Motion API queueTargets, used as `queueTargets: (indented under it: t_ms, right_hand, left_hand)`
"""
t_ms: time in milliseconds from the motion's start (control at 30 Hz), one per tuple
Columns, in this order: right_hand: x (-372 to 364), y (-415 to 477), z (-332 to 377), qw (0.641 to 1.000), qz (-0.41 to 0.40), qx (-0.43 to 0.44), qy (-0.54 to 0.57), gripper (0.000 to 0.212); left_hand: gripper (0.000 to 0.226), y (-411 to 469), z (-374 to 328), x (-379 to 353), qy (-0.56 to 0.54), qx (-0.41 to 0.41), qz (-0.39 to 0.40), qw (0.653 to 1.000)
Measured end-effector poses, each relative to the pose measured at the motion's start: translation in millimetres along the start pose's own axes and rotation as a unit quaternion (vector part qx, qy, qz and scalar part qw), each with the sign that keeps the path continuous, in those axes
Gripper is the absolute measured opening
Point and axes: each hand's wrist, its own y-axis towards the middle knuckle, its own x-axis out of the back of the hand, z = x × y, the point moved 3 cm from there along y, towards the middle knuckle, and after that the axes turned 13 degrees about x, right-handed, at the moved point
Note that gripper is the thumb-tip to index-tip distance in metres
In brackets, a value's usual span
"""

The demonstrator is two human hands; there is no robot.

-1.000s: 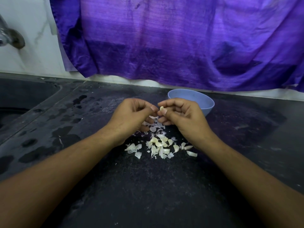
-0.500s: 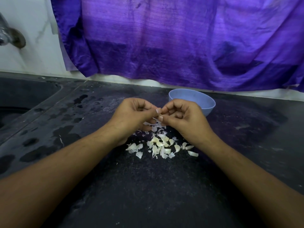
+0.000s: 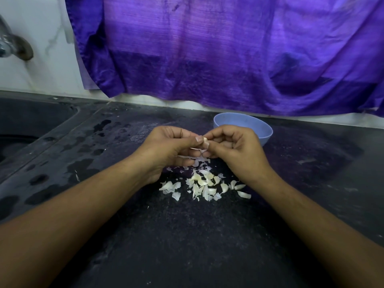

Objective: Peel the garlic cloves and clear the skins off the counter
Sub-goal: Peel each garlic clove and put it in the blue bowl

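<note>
The left hand (image 3: 168, 150) and right hand (image 3: 236, 151) pinch a pale garlic clove (image 3: 205, 139), skin (image 3: 195, 149) hanging.

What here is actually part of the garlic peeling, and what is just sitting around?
Part of the job: the garlic clove pinched between left hand and right hand; the pile of skins and cloves on the counter; the blue bowl behind the hands, probably for peeled cloves.

Just lying about: the purple cloth on the wall; the tap; the sink at the left.
</note>
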Motion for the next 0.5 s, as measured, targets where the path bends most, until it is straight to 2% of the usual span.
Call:
queueTargets:
  t_ms: [133, 500]
  right_hand:
    - [1.4, -0.2, -0.6, 1.0, -0.002, 0.003, -0.007, 0.011]
    - [3.9, -0.8, 1.8, 0.999, -0.005, 0.025, -0.026, 0.012]
  left_hand:
    - [0.021, -0.1, 2.0, -1.4, 0.013, 0.001, 0.013, 1.0]
    - [0.014, -2.8, -1.3, -2.1, 0.05, -0.048, -0.02, 0.997]
